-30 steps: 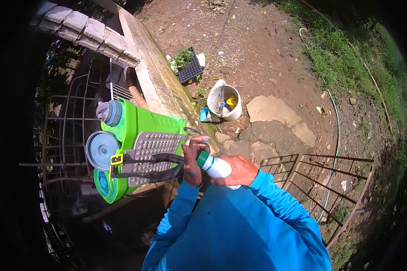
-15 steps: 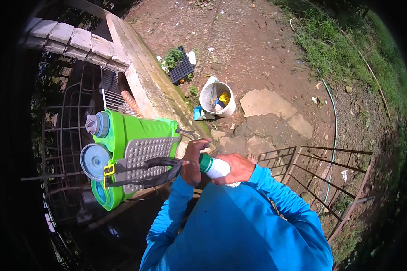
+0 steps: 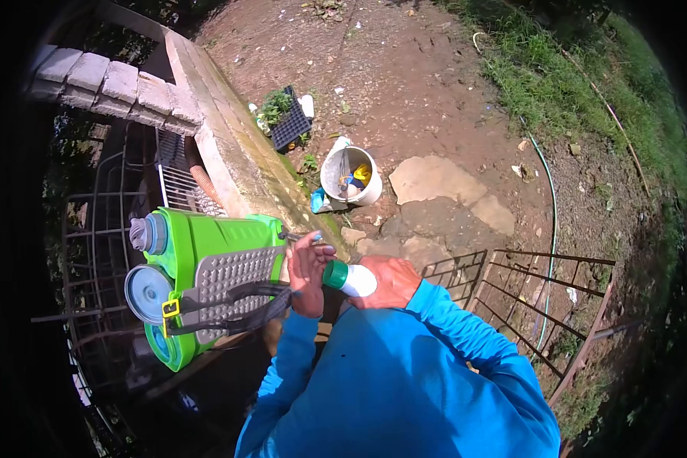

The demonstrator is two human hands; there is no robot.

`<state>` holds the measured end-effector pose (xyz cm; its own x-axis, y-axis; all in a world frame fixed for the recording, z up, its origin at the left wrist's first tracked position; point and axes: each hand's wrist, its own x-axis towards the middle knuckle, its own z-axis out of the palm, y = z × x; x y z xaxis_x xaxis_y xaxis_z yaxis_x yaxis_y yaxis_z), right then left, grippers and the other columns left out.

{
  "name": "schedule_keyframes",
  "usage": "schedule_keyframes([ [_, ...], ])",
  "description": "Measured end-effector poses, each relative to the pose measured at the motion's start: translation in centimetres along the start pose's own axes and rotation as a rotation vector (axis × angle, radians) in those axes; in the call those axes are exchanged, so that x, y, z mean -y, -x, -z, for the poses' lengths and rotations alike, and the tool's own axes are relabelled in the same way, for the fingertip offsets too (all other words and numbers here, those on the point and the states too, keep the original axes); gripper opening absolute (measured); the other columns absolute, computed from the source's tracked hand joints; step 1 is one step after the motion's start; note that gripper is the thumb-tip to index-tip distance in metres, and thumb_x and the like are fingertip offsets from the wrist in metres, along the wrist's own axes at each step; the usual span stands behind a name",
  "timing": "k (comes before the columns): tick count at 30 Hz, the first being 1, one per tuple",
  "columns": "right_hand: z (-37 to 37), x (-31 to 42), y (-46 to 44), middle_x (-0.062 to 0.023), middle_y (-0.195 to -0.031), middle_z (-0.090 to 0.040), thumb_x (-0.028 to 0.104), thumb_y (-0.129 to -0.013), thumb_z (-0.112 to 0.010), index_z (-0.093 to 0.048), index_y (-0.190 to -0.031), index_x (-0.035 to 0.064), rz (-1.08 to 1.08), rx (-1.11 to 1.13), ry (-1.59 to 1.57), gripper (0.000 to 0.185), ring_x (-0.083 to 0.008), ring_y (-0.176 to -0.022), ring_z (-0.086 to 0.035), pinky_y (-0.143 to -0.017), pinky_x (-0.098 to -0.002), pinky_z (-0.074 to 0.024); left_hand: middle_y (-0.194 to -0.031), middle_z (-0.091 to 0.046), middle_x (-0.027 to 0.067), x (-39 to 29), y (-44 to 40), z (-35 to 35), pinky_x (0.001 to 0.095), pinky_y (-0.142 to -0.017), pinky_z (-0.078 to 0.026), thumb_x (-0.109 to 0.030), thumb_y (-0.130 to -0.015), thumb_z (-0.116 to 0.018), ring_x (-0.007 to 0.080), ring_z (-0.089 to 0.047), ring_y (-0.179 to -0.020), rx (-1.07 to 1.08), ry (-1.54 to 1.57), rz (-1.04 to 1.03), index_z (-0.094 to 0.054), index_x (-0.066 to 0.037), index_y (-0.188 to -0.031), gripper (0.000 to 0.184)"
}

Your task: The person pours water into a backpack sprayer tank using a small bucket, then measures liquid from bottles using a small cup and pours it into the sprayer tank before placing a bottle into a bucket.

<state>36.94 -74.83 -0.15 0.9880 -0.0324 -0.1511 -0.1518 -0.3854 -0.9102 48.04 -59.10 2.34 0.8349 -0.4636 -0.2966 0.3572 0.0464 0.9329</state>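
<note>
Right hand (image 3: 390,282), grip clamped round white bottle (image 3: 361,282), best kept steady; left hand (image 3: 307,276), grip apart, beside green cap (image 3: 335,274).

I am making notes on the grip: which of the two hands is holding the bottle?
The right hand: it is closed around the white bottle. The left hand, by contrast, is partly open beside the green cap, gripping nothing.

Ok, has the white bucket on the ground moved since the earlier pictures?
No: the white bucket keeps its place beside the pale stone slab; the whole camera view has shifted.
</note>
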Motion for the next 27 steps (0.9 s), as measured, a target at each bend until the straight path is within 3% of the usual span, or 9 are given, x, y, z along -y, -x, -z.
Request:
schedule_keyframes([
  [5, 0.1, 0.1, -0.5, -0.0192, -0.095, -0.068, 0.042, -0.066, -0.079, -0.064, -0.103, 0.004, -0.024, 0.033, 0.071, 0.055, -0.0377, -0.087, -0.067, -0.076, -0.0469, -0.0533, -0.088, -0.06, 0.0123, 1.1, -0.3, -0.5, 0.0328, -0.077, -0.046, -0.059, -0.099, -0.028, 0.0193, -0.057, -0.081, 0.001, 0.035, -0.005, -0.048, -0.005, -0.126, 0.063],
  [7, -0.1, -0.7, -1.2, -0.0142, -0.092, -0.068, 0.037, -0.072, -0.077, -0.063, -0.103, 0.0033, 0.043, 0.304, -0.422, 0.048, -0.0281, -0.083, -0.068, -0.073, -0.04, -0.0537, -0.081, -0.06, 0.0158, 0.0, -0.6, -1.0, 0.0348, -0.071, -0.047, -0.061, -0.097, -0.03, 0.0212, -0.057, -0.073, 0.099, 0.235, 0.01, -0.045, -0.006, -0.127, 0.064],
  [8, 0.1, -1.0, -1.3, -0.0073, -0.088, -0.067, 0.037, -0.079, -0.075, -0.063, -0.103, 0.0038, -0.013, 0.491, -0.696, 0.043, -0.0164, -0.079, -0.065, -0.07, -0.0323, -0.0524, -0.078, -0.06, 0.0182, -0.7, -0.9, -1.4, 0.0358, -0.067, -0.048, -0.061, -0.096, -0.032, 0.0238, -0.057, -0.067, 0.218, 0.495, 0.048, -0.044, -0.007, -0.128, 0.064],
  [11, -0.8, -3.3, -2.7, -0.0027, -0.085, -0.065, 0.038, -0.08, -0.076, -0.063, -0.105, 0.0043, 0.021, 0.794, -1.038, 0.044, -0.0111, -0.079, -0.062, -0.069, -0.0288, -0.0512, -0.078, -0.06, 0.0179, -1.5, -2.2, -2.1, 0.0367, -0.068, -0.049, -0.059, -0.096, -0.032, 0.0256, -0.058, -0.069, 0.439, 0.696, 0.097, -0.043, -0.005, -0.127, 0.063],
  [12, -0.3, -2.7, -2.9, -0.0021, -0.084, -0.065, 0.042, -0.079, -0.078, -0.063, -0.104, 0.0031, -0.034, 0.737, -1.084, 0.049, -0.0114, -0.079, -0.062, -0.071, -0.0288, -0.0511, -0.079, -0.06, 0.0157, -1.6, -2.8, -2.1, 0.0364, -0.068, -0.05, -0.057, -0.097, -0.032, 0.0243, -0.059, -0.07, 0.292, 0.43, 0.048, -0.044, -0.003, -0.125, 0.062],
  [15, 1.2, -1.2, -4.6, -0.0036, -0.087, -0.067, 0.039, -0.076, -0.079, -0.062, -0.107, 0.0048, -0.078, 0.465, -0.713, 0.049, -0.0157, -0.079, -0.064, -0.07, -0.0327, -0.0522, -0.08, -0.058, 0.0119, -1.7, -4.3, -1.8, 0.0304, -0.066, -0.048, -0.054, -0.098, -0.035, 0.0185, -0.057, -0.071, -0.028, 0.266, -0.011, -0.044, -0.001, -0.123, 0.06],
  [16, 1.1, -1.5, -5.0, -0.0071, -0.084, -0.068, 0.045, -0.071, -0.08, -0.062, -0.101, 0.0058, 0.011, 0.26, -0.405, 0.052, -0.0222, -0.077, -0.067, -0.07, -0.0367, -0.0533, -0.078, -0.057, 0.0083, -1.9, -4.6, -1.8, 0.0284, -0.064, -0.047, -0.054, -0.098, -0.036, 0.016, -0.056, -0.07, -0.035, 0.274, -0.013, -0.047, -0.002, -0.119, 0.057],
  [19, 1.3, -2.3, -6.6, -0.0124, -0.084, -0.068, 0.041, -0.066, -0.082, -0.061, -0.095, 0.0064, 0.001, 0.159, -0.062, 0.05, -0.0294, -0.078, -0.068, -0.071, -0.0396, -0.0543, -0.075, -0.057, 0.0071, 0.5, -6.8, -0.8, 0.0279, -0.063, -0.046, -0.053, -0.097, -0.038, 0.0147, -0.055, -0.068, -0.057, 0.168, 0.021, -0.049, -0.002, -0.118, 0.056],
  [27, 5.1, -4.4, -12.8, -0.0187, -0.086, -0.069, 0.039, -0.065, -0.081, -0.062, -0.095, 0.001, -0.158, 0.298, -0.149, 0.053, -0.034, -0.081, -0.068, -0.075, -0.043, -0.0536, -0.064, -0.054, 0.0089, 5.2, -14.3, -1.0, 0.032, -0.062, -0.05, -0.052, -0.095, -0.043, 0.0204, -0.057, -0.061, 0.07, 0.468, -0.01, -0.048, -0.004, -0.116, 0.053],
])
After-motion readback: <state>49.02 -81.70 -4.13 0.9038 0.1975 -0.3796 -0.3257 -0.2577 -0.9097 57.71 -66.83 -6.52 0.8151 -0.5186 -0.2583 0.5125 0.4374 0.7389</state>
